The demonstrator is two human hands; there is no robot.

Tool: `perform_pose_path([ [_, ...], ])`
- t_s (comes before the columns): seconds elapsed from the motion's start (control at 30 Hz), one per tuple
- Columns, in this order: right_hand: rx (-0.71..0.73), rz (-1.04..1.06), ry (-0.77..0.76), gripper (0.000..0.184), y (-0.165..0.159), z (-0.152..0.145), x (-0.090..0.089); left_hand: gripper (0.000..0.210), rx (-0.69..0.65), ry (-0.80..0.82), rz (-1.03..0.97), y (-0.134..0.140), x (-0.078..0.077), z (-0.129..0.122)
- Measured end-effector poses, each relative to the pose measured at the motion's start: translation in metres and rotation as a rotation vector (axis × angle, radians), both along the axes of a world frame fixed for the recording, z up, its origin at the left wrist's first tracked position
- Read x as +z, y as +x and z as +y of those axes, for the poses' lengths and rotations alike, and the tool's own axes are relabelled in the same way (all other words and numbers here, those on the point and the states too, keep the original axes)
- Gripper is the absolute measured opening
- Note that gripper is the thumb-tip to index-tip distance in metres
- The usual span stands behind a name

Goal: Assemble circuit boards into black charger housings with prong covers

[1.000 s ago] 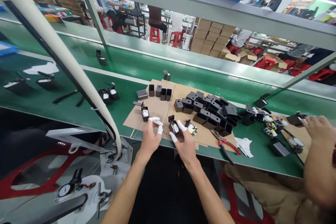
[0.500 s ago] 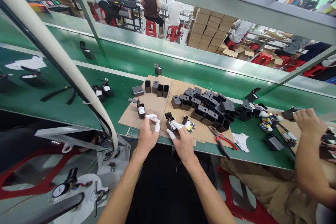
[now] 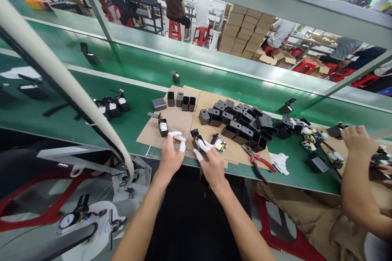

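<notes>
White finger cots cover the fingertips of both hands. My right hand [image 3: 213, 163] has thumb and fingers closed around a small black plastic case [image 3: 196, 139], which stands open-lidded at the front of the cardboard. My left hand [image 3: 172, 155] hovers at the cardboard's front edge, its fingers apart and nothing between them. Just beyond it stands another black case with a white-wrapped insert [image 3: 163, 126], its lid swung up to the left. To the right of my right hand lies a bare circuit board [image 3: 219, 144] with yellow parts.
Many empty black housings [image 3: 239, 120] cluster on the cardboard [image 3: 199, 100]. Red-handled pliers [image 3: 260, 163] and a white cloth [image 3: 280, 163] lie at the right. A pale hose [image 3: 76, 77] slants across the left. A co-worker's hand [image 3: 359, 140] is at far right.
The camera view has shifted slightly. Cases on the green belt at the back have slid left. My hands keep nearly the same pose, the right still at the black case.
</notes>
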State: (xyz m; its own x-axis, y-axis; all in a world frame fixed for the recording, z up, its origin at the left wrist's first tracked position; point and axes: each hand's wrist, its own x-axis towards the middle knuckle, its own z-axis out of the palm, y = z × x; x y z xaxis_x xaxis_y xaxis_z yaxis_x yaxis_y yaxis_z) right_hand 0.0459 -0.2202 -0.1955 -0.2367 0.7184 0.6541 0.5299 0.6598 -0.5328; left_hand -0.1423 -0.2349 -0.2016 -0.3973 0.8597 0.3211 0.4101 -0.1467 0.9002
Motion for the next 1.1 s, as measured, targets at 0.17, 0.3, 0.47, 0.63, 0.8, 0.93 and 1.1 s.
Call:
perform_pose_path([
  [0.17, -0.052, 0.043, 0.004, 0.044, 0.0, -0.001, -0.007, 0.027, 0.001, 0.004, 0.01, -0.001, -0.001, -0.001],
  [0.3, -0.023, 0.033, 0.025, 0.028, 0.0, -0.001, -0.003, 0.026, 0.007, 0.0, 0.018, -0.001, -0.001, -0.001],
  [0.47, -0.02, 0.03, 0.027, 0.024, 0.0, -0.001, -0.001, 0.028, 0.011, -0.003, 0.016, 0.0, -0.002, -0.001],
  [0.63, -0.027, 0.011, -0.001, 0.038, -0.001, -0.001, -0.001, 0.026, 0.01, -0.004, 0.017, -0.001, -0.002, -0.001],
  [0.8, -0.002, -0.057, -0.012, 0.036, -0.002, -0.001, 0.005, 0.028, 0.004, -0.017, 0.02, -0.001, -0.002, -0.002],
  [0.93, 0.007, -0.071, -0.018, 0.031, -0.001, 0.0, 0.006, 0.028, 0.009, -0.02, 0.025, 0.0, -0.001, -0.002],
  [1.1, 0.002, -0.051, -0.036, 0.034, 0.0, 0.0, 0.004, 0.025, 0.025, -0.016, 0.033, 0.001, 0.0, -0.001],
])
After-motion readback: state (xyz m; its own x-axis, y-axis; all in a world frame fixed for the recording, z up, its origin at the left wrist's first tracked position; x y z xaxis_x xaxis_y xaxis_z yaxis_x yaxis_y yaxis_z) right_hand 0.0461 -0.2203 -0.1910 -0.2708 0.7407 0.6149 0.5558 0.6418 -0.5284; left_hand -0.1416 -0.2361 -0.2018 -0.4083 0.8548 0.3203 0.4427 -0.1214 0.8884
